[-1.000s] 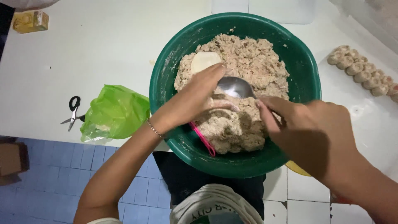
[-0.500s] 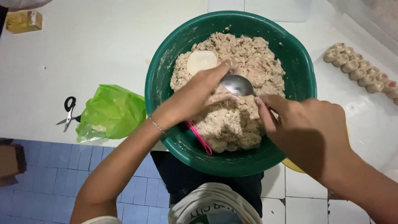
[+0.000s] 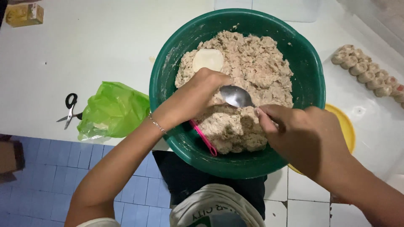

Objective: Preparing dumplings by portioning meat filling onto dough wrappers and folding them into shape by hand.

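Nearest to us, our right hand (image 3: 309,138) is closed on the handle of a shiny metal spoon (image 3: 236,96), whose bowl lies face up on the pale brown minced filling (image 3: 256,71), just ahead of the fingertips. Our left hand (image 3: 198,94) comes in from the other side, curled over the mixture beside the spoon bowl; whether it grips something underneath, we cannot tell, because the fingers are hidden. Just beyond its knuckles a round, pale dough wrapper (image 3: 208,59) rests on the filling. Below the wrist, a thin pink plastic handle (image 3: 203,138) leans against the inner wall of the large round green plastic basin (image 3: 309,67) that holds everything. We judge that the soft filling could slide off the spoon, or the thin wrapper could tear, if the left hand presses too hard. The basin also hangs a little over the table edge toward us, so a strong push down may tip it. To the left of the left arm lies a crumpled green plastic bag (image 3: 112,110), and further left black-handled scissors (image 3: 70,110). Past the right hand a yellow round plate (image 3: 345,126) shows under the basin, and far on that side a row of finished dumplings (image 3: 366,69) lies on the white table (image 3: 92,46).
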